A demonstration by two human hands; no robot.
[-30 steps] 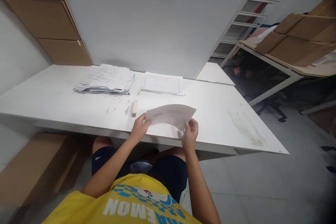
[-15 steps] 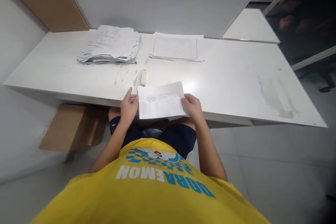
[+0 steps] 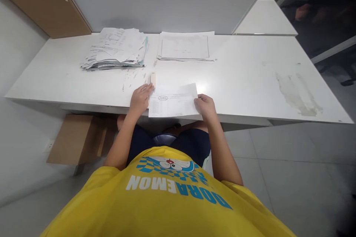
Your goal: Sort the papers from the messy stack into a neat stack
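Note:
A printed sheet of paper (image 3: 172, 100) with an oval stamp mark lies at the front edge of the desk, its near side reaching past the edge. My right hand (image 3: 205, 106) pinches its right edge between thumb and fingers. Beside the sheet's left edge, my left hand (image 3: 140, 98) stretches its fingers forward, and the fingertips meet the near end of a small cream block-shaped item (image 3: 153, 77). What kind of item that is cannot be made out. Whether the left thumb touches the paper is hidden.
A thick, uneven stack of papers (image 3: 115, 48) stands at the back left of the white desk (image 3: 241, 77). Right of it lies a neater pile of sheets (image 3: 185, 46). Cardboard boxes (image 3: 50, 13) are at the far left, and another cardboard box (image 3: 71, 139) is below the desk.
My left hand has left the paper's left edge and moved forward to the cream item. The sheet has shifted slightly forward and right, with my right hand still on it.

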